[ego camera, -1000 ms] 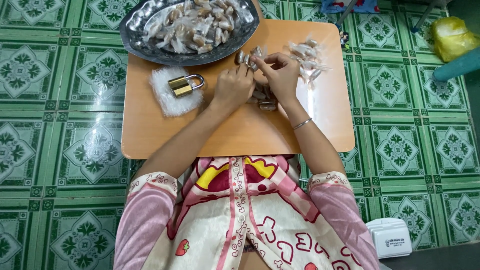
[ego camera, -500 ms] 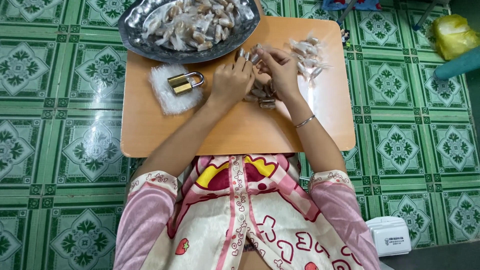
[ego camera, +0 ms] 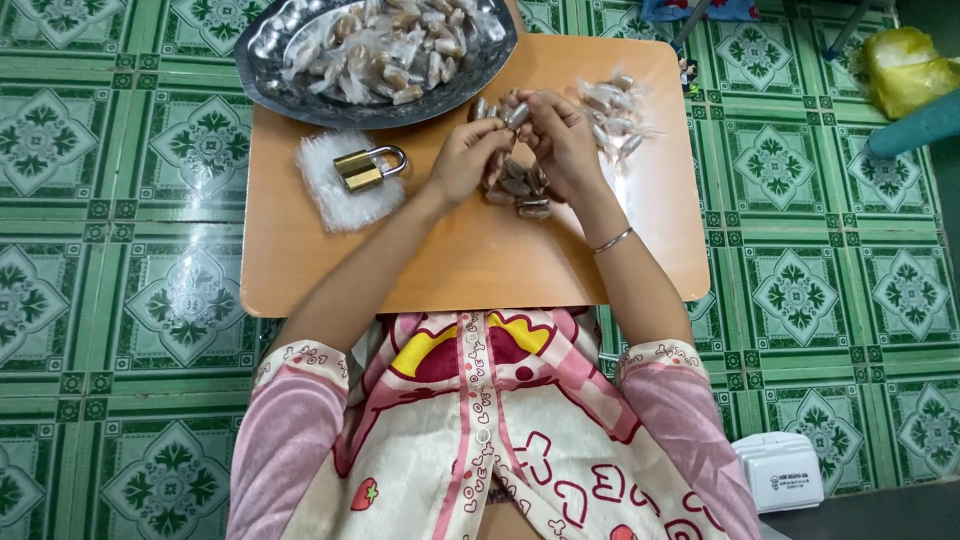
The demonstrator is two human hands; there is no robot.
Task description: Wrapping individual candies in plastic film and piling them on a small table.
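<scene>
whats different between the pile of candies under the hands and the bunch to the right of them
The pile under the hands is bare, dark brown pieces, tightly heaped; the bunch to the right is wrapped in clear film with twisted ends, looser and paler. The pile lies between the left hand and right hand; the bunch lies untouched. Both rest on the wooden table.

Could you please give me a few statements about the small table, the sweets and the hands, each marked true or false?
1. Both hands, left hand and right hand, hold one wrapped sweet between them. True.
2. The padlock lies in the metal tray. False: it rests on a white fluffy pad on the table.
3. A small pile of sweets lies under the hands. True.
4. The tray is empty. False: it is full of wrapped sweets.
5. The right wrist wears a thin bracelet. True.
</scene>
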